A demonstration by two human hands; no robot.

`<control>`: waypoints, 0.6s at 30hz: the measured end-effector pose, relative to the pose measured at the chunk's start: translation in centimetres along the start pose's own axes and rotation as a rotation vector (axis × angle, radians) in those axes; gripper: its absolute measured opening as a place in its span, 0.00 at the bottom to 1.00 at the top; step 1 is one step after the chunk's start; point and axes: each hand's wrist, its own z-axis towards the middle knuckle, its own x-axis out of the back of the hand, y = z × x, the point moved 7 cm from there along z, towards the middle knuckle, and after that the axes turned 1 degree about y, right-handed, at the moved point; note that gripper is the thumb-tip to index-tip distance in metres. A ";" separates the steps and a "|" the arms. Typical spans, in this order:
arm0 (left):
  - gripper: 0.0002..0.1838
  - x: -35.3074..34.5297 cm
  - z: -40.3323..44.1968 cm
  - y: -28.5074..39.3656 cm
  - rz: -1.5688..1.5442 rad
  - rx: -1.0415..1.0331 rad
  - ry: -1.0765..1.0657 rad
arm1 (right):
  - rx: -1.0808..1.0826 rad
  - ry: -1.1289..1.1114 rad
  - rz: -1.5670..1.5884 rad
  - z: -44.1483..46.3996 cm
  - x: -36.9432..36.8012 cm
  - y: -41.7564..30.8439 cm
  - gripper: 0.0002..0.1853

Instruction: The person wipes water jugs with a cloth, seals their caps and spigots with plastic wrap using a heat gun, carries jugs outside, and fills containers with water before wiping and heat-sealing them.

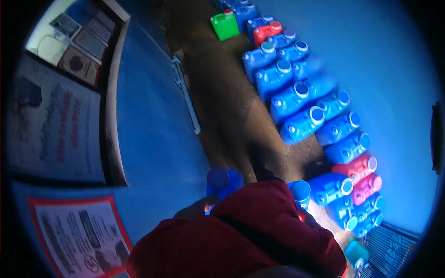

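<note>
At my left side hangs a blue jerrycan [228, 181] with a dark round cap. My left hand [208, 206] is closed at its top, partly hidden by my red sleeve. Against my right side is another blue jerrycan [300, 193] with a wide blue lid; my body covers most of it. My right hand [309, 219] is closed at it, its fingers largely hidden by the sleeve. Close by on the right, a blue jerrycan [327, 187] with a white-rimmed lid stands on the floor.
Several blue jerrycans [301, 125], with red ones [361, 167] among them, line the right wall. Farther ahead stands a green jerrycan [225, 26]. A white pipe [185, 95] runs along the left wall. A metal grate [389, 250] lies at lower right. Brown floor [232, 102] stretches ahead.
</note>
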 end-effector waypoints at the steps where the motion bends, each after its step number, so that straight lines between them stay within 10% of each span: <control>1: 0.17 1.9 -0.2 1.0 -0.020 0.013 0.015 | 0.012 -0.014 -0.011 2.0 0.7 -3.1 0.23; 10: 0.15 19.1 -1.4 8.5 -0.205 0.101 0.135 | 0.122 -0.153 -0.284 15.7 7.0 -29.8 0.24; 15: 0.15 30.8 2.1 11.2 -0.273 0.122 0.150 | 0.225 0.018 -0.192 15.6 12.7 -47.1 0.42; 18: 0.14 40.0 5.8 13.2 -0.275 0.121 0.139 | 0.087 -0.037 -0.189 19.7 13.3 -55.4 0.30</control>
